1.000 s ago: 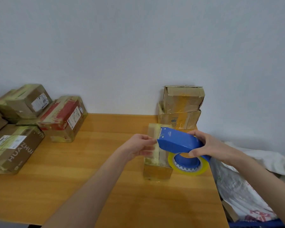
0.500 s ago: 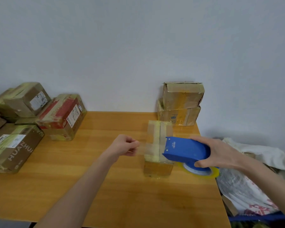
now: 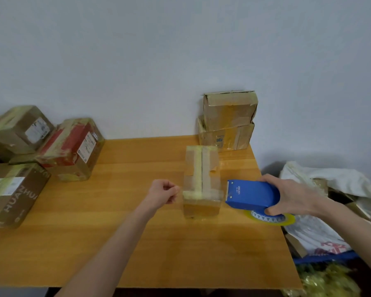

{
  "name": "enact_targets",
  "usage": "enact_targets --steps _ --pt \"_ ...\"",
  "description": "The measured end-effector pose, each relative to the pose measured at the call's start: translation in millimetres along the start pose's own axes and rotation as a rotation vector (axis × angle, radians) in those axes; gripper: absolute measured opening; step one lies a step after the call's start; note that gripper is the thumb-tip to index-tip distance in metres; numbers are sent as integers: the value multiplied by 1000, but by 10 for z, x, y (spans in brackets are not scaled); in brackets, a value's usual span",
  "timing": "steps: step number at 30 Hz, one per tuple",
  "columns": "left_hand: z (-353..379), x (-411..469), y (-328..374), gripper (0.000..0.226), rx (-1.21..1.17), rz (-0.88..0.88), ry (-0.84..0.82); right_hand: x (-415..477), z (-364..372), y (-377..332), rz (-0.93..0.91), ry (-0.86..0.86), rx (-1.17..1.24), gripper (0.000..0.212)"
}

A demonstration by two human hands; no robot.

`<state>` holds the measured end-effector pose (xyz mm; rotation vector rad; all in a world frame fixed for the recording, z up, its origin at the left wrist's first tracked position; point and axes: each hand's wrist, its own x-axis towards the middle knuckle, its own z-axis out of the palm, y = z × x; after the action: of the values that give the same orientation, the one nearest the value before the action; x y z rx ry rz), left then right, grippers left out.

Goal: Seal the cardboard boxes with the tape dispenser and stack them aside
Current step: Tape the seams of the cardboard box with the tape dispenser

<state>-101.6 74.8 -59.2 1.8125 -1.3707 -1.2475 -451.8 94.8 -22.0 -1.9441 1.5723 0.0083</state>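
- orange-brown wooden desk (image 3: 137, 243): smooth, lightly glossy, fine grain
- small brown cardboard box (image 3: 201, 209): matt paperboard under shiny, yellowed tape strips
- blue plastic tape dispenser (image 3: 251, 195): smooth, satin
- yellowish roll of clear tape (image 3: 288, 219): glossy film
- white plastic bag (image 3: 313, 234): thin, crinkled

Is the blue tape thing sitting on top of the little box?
No, the right hand holds the blue tape dispenser beside the small box's right side, not on its top.

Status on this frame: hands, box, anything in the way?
Left hand pinches the tape, right hand grips the blue dispenser. Tape spans the small box's near end, not yet cut. Nothing in the way.
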Motion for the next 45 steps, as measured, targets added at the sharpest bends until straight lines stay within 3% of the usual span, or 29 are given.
enact_targets --steps 11,14,17,19,21,24,26,30,34,36,39,41,45 --pt "204 129 -205 20 124 1 52 292 278 70 1 -55 76 70" --pt "217 146 -222 11 212 -9 90 353 354 54 -12 -57 122 72" --pt "193 123 -202 52 414 70 155 388 403 70 -13 -54 131 75" --pt "163 98 -189 56 589 124 226 392 423 101 -7 -58 128 76" --pt "229 57 -166 47 494 142 192 392 434 118 -1 -56 128 77" --pt "407 -53 -130 48 126 33 55 446 473 27 -24 -45 121 77" --pt "395 -69 -137 49 11 7 121 513 527 -97 -48 -28 109 74" --pt "235 -57 -269 51 83 7 148 641 593 -315 -96 -32 119 70" --pt "241 -38 -356 57 64 -29 54 663 548 -297 -89 -64 80 73" --pt "230 -27 -385 59 219 7 97 638 522 -266 -84 -67 61 75" --pt "261 -46 -340 50 633 402 260 615 510 -224 -101 -51 41 77" --pt "384 -80 -282 48 809 572 116 615 510 -211 -119 -48 21 85" --pt "471 -25 -355 56 1138 547 -5 621 523 -163 -174 -19 -3 87"
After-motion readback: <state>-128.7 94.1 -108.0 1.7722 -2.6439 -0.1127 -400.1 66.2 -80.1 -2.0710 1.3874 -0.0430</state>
